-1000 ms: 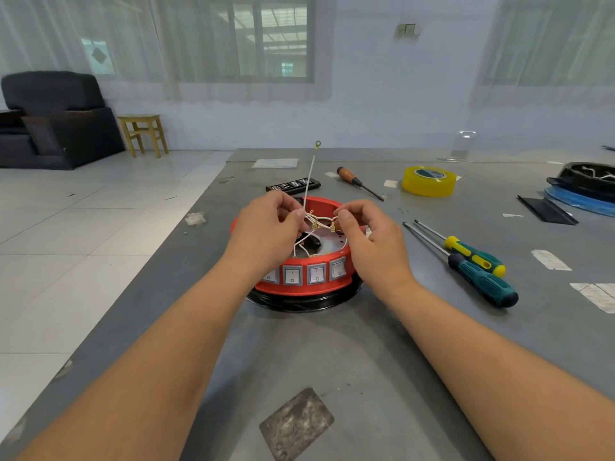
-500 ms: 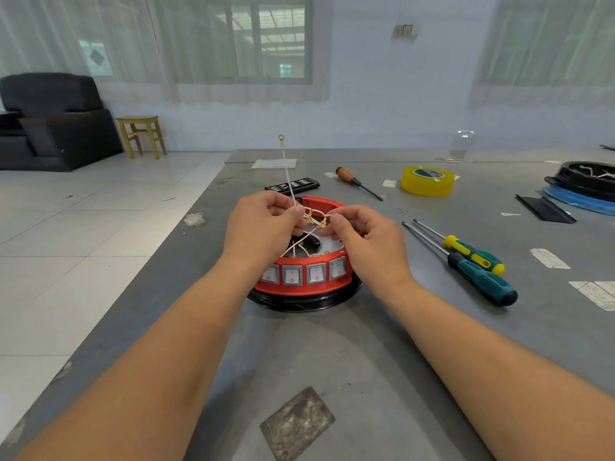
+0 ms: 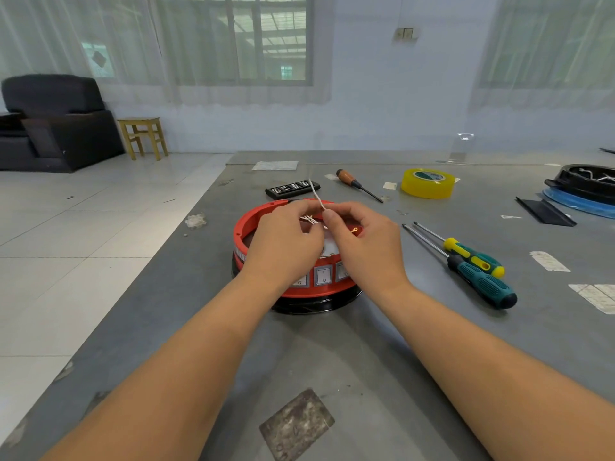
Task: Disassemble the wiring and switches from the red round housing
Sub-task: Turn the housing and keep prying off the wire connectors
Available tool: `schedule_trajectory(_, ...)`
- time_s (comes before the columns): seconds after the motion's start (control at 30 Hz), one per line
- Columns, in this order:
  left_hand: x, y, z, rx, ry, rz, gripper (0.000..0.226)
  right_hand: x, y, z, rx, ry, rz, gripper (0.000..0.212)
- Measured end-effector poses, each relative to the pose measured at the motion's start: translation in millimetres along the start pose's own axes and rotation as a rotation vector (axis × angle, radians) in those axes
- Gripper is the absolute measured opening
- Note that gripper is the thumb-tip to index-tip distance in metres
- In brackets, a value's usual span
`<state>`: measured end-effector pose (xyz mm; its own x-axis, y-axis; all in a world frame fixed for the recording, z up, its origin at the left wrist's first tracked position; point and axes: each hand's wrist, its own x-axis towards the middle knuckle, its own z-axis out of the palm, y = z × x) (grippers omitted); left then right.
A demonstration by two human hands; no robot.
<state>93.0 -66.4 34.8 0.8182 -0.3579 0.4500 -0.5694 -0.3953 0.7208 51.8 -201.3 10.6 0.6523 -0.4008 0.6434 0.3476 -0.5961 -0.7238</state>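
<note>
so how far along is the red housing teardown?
Done: red housing sits open on top. In hand: both hands, left hand and right hand, pinch white wires above it. Left: rocker switches remain seated in its wall.

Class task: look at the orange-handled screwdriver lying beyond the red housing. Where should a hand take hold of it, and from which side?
Grip the orange-handled screwdriver by its thick wooden handle at the far-left end, coming from above, probably with the right hand. It lies flat on the table, its thin shaft pointing right and toward the person, with bare surface either side of the handle.
</note>
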Motion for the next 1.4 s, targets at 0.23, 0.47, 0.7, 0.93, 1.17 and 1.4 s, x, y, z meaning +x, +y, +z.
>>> schedule_trajectory(0.23, 5.1, -6.9, -2.2, -0.073, -0.030, -0.030, 0.019, 0.0, -0.2, -6.4, 0.078, -0.110, -0.027, 0.029)
schedule_trajectory(0.47, 6.2, -9.7, 3.3, -0.028, 0.027, -0.111, 0.018, 12.4, 5.6, -15.4, 0.063, 0.076, 0.095, 0.009)
schedule_trajectory(0.7, -3.0, -6.1, 6.2, 0.137, 0.017, -0.003, 0.015, 19.4, 10.0, -22.9, 0.086, -0.047, 0.126, 0.011)
schedule_trajectory(0.93, -18.2, -16.4, 15.8, 0.703, -0.037, 0.497, 0.052, 51.1, 40.1, -62.2, 0.212, 0.110, 0.563, 0.007)
schedule_trajectory(1.17, -4.4, -22.7, 30.6, 0.952, 0.115, 0.500, 0.049, 116.3, 82.6, -101.4, 0.040, 0.112, 0.780, 0.009)
schedule_trajectory(1.4, 0.3, -35.2, 49.9, 0.946, 0.323, 0.435, 0.036, 164.5, 150.0, -101.3, -0.175, -0.012, 1.022, 0.014)
